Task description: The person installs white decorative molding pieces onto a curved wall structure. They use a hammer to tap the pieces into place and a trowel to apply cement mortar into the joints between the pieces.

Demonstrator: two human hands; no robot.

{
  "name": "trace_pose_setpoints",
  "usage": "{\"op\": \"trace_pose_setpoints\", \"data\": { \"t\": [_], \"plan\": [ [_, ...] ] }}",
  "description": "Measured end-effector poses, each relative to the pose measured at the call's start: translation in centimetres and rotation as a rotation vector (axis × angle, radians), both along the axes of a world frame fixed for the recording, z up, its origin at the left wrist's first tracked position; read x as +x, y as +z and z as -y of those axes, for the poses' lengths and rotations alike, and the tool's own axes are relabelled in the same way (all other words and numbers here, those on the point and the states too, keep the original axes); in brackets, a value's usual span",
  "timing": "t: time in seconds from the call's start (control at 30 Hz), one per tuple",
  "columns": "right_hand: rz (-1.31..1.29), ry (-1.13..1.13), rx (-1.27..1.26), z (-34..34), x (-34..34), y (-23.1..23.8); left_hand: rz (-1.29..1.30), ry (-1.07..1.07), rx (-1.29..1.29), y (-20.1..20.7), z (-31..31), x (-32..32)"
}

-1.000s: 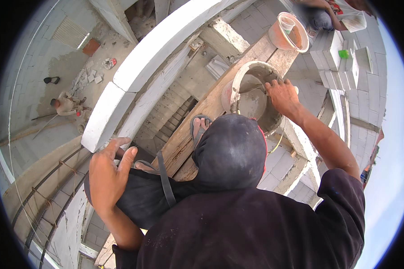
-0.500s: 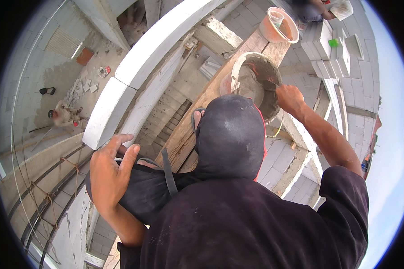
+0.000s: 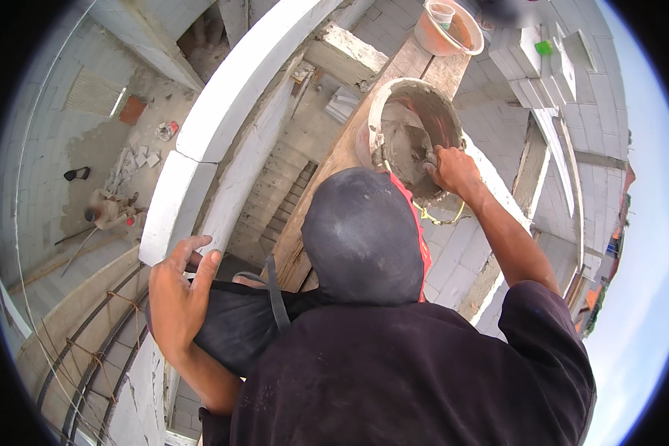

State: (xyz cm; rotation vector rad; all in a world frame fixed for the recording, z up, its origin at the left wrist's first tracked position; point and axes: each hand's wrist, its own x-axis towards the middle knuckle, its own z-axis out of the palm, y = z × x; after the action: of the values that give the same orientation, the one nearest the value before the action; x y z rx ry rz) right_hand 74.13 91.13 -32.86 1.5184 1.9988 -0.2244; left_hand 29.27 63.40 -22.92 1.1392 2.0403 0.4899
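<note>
The right hand point(image 3: 456, 172) has moved from the right rim of the bucket point(image 3: 375, 111) to over its near-right inside, and the mortar point(image 3: 409, 137) now looks heaped, so it is probably being worked. The fingers curl; what they grip, I cannot tell. The bucket stands on the far plank point(image 3: 441, 71). The left hand point(image 3: 177, 293) stays spread by the white block point(image 3: 169, 197).

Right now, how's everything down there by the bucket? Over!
Left hand loosely spread, near the white block's end. Right hand curled at the mortar bucket's rim, grip unclear. Grey mix inside; yellowish handle hanging close by the right hand.
</note>
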Motion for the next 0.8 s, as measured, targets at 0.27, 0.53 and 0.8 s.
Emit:
{"op": "trace_pose_setpoints", "data": {
  "t": [0.27, 0.53, 0.8],
  "plan": [
    [-0.504, -0.401, -0.298, 2.0, 3.1, 1.0, -0.018, 0.053, -0.028, -0.1, 0.2, 0.3],
    [-0.507, -0.225, 0.044, 3.4, 2.9, 5.4, -0.039, 0.039, -0.033, 0.1, -0.1, 0.4],
    [-0.913, -0.725, -0.064, 7.7, 6.6, -0.5, -0.032, 0.033, -0.011, 0.0, 1.0, 0.1]
  ]
}}
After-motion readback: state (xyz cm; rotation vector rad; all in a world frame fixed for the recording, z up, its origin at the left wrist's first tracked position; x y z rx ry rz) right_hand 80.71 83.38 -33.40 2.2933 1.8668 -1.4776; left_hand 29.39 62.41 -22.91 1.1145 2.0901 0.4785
